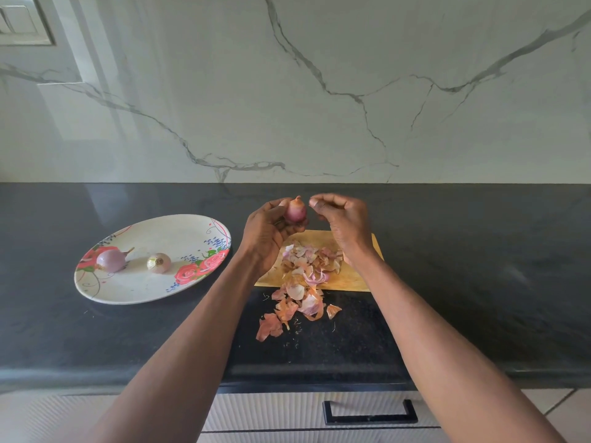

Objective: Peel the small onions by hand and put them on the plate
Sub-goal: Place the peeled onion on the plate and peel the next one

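Over on my left, the flowered plate sits on the dark counter with two onions in it: a purple peeled onion with a short stalk near the left rim, and a paler onion just beside it toward the middle, the two apart from each other. Ahead of me lies a wooden cutting board, which carries a heap of onion skins; the heap spills off its near edge, so more skins lie loose on the counter toward me.

Much of the board is covered by the skins and by my wrists, so I cannot make out its whole outline. My left palm hides the underside of the onion I hold, and I cannot tell how much skin remains there. At the bottom edge a drawer front with a black handle is partly cut off.

My left hand is raised above the far end of the board, its fingers curled round the small pink onion, tip pointing up. My right hand hovers just beside it, fingers curled with the thumb and forefinger drawn together near the onion's tip; whether they pinch a scrap of skin is too small to tell.
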